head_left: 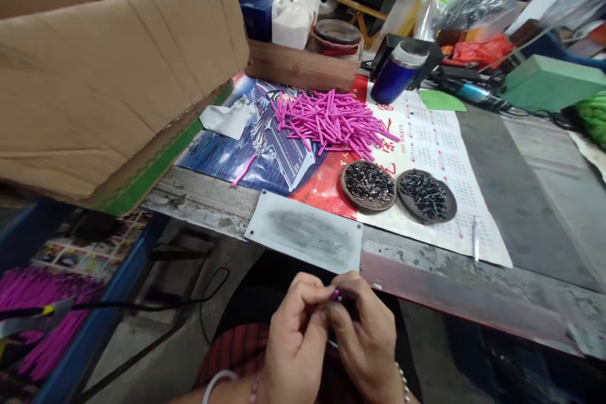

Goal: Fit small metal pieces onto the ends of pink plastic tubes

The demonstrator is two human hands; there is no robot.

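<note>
The desk (521, 202) carries a heap of pink tubes (331, 120), lying straight ahead of the hands and well apart, with two dishes of dark metal bits (369, 184) nearer. Below the desk edge, left hand (296, 341) and right hand (367, 341) meet — both pinching one small pink piece (336, 294) between fingertips.

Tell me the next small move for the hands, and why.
Probably press the pink tube fully together: both the left hand and right hand pinch it at their fingertips, below the bench edge. What else they hold is hidden.
</note>
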